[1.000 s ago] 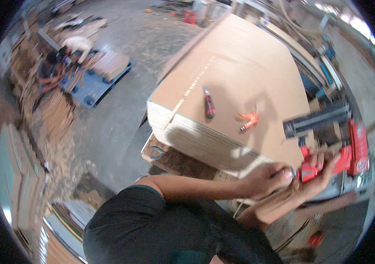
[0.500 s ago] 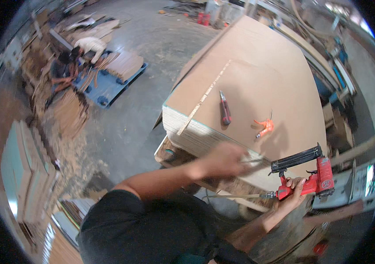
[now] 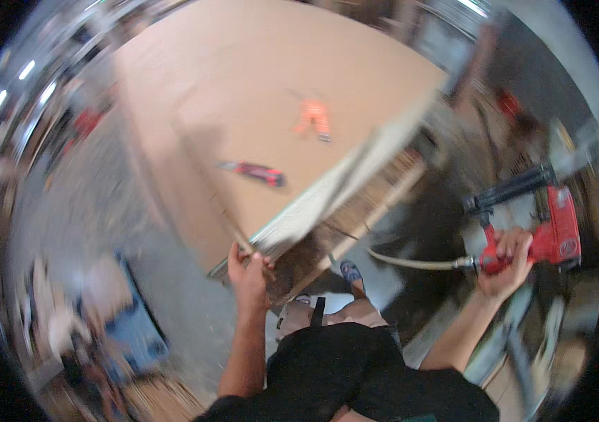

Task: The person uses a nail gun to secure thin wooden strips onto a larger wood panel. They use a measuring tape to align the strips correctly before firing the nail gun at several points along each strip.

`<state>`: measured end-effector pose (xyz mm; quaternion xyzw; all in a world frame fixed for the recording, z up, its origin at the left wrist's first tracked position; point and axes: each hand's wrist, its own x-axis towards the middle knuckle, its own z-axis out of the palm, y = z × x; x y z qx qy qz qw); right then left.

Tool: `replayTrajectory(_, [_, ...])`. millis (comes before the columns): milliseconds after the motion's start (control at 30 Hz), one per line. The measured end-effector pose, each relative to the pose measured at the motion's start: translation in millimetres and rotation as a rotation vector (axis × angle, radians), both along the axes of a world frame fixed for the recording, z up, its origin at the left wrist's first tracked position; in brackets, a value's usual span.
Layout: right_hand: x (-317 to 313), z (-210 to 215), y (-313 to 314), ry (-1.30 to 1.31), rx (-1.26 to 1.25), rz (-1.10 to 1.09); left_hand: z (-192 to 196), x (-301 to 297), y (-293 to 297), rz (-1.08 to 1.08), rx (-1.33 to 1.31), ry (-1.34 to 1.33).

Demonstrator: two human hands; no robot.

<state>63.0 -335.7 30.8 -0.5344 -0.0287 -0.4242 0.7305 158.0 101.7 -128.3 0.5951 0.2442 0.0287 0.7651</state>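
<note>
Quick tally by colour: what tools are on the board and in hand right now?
Red: 1, nail gun held in the right hand
Orange: 1, clamp on the board
Dark red: 1, knife-like tool on the board
Total: 3
The left hand grips the board's corner.

one head-worn fisheye view looks steeply down from close above onto the board [image 3: 278, 119] and floor.
</note>
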Motion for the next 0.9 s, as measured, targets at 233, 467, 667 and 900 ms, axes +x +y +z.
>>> replayTrajectory(233, [-165, 53, 119, 0.013, -0.15, -0.671, 40, -39, -13, -0.266, -0.628, -0.078])
replayTrajectory(467, [-336, 121, 309, -0.155, -0.206, -1.206, 64, -113, -36, -0.836, -0.603, -0.172])
replayTrajectory(667, [-499, 124, 490, -0.522, -0.328, -1.351, -22, -240, -14, -1.404, -0.443, -0.114])
replayTrajectory(900, [-619, 124, 805, -0.554, -0.406, -1.644, -37, -388, 53, -1.692, -0.344, -0.082])
